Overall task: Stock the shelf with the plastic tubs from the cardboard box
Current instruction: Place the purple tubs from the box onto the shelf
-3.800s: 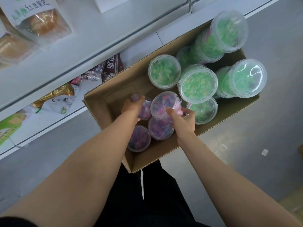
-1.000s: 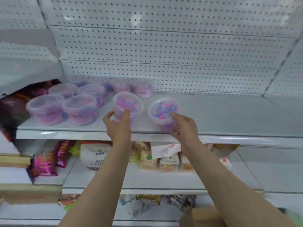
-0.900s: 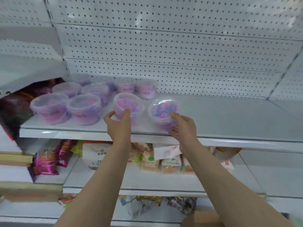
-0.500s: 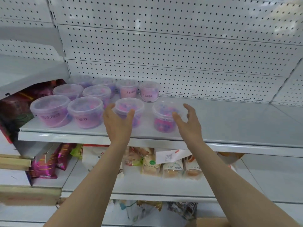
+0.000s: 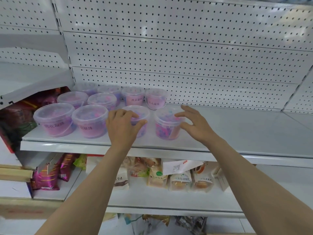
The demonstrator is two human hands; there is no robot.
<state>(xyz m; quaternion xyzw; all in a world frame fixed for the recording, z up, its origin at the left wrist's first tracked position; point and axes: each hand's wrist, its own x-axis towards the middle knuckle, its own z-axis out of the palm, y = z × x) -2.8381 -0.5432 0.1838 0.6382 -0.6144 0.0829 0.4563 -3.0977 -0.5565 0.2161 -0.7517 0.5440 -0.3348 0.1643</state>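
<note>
I'm at the setting-down end of a run: two plastic tubs stand upright on the shelf point(image 5: 169, 145) just past my fingertips, and neither hand is gripping anything. My left hand point(image 5: 122, 127) sits in front of the left tub point(image 5: 141, 116), fingers loosely bent and relaxed, the tips over its near rim; I can't tell whether they touch the lid or only hover above it. My right hand point(image 5: 196, 123) is spread wide, fingers straight and apart, just to the right of the right tub point(image 5: 167, 124), with the fingertips close to its lid but seemingly clear of it.

Beyond my left fingers, further to the left and toward the back panel, the other tubs point(image 5: 89, 120) are already lined up in rows, so these two seem to carry the front row on toward my right hand. Past my right fingers the shelf runs on bare.

The cardboard box is not in sight from here. My guess is the next move is to draw both hands back off the shelf without nudging either tub, look down to find the box, and pick up the next pair to set beside the right tub
</note>
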